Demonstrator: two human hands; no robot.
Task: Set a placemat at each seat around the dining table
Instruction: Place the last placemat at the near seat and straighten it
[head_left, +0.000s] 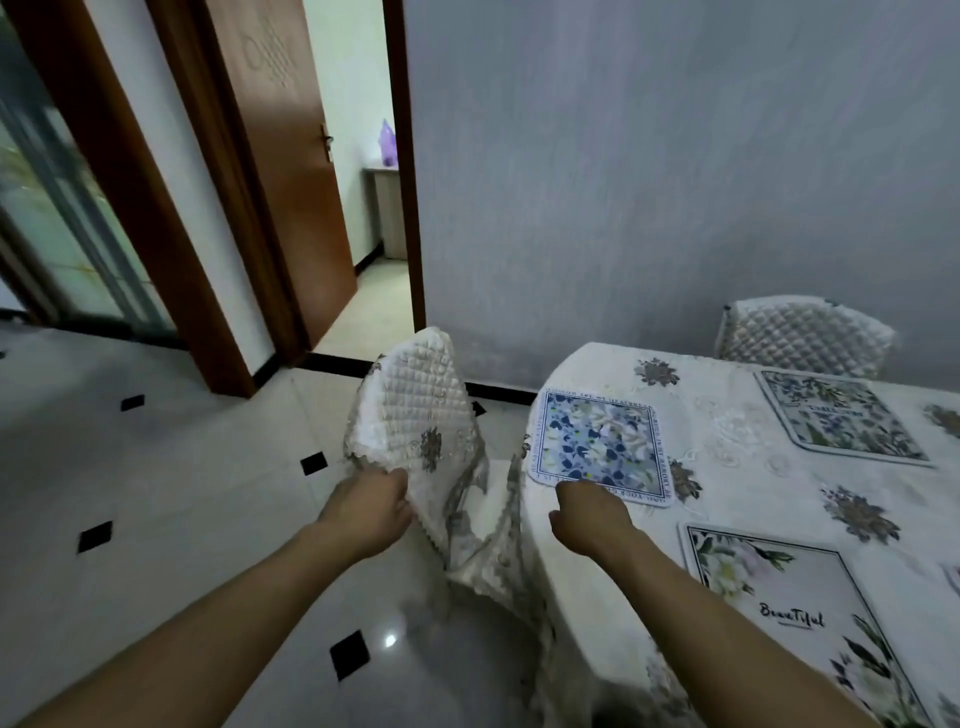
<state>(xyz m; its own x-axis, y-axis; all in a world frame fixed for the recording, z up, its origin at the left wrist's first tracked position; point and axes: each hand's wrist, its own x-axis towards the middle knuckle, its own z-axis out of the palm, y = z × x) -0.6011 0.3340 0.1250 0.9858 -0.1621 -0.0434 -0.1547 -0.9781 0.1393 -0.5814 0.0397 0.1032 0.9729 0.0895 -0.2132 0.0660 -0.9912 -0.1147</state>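
Observation:
A blue floral square placemat (600, 444) lies flat at the left end of the dining table (737, 493), which wears a white flowered cloth. My right hand (589, 514) rests at the near edge of that placemat, fingers curled down on it. My left hand (371, 504) grips the quilted white cover on the backrest of the chair (415, 410) at the table's left end. A white floral placemat marked "Beautiful" (795, 613) lies at the near side. Another floral placemat (841, 415) lies at the far side.
A second quilted chair (802, 335) stands against the grey wall behind the table. An open brown door (280, 171) and doorway lie to the far left. The floor (171, 467) is glossy white tile with small black squares.

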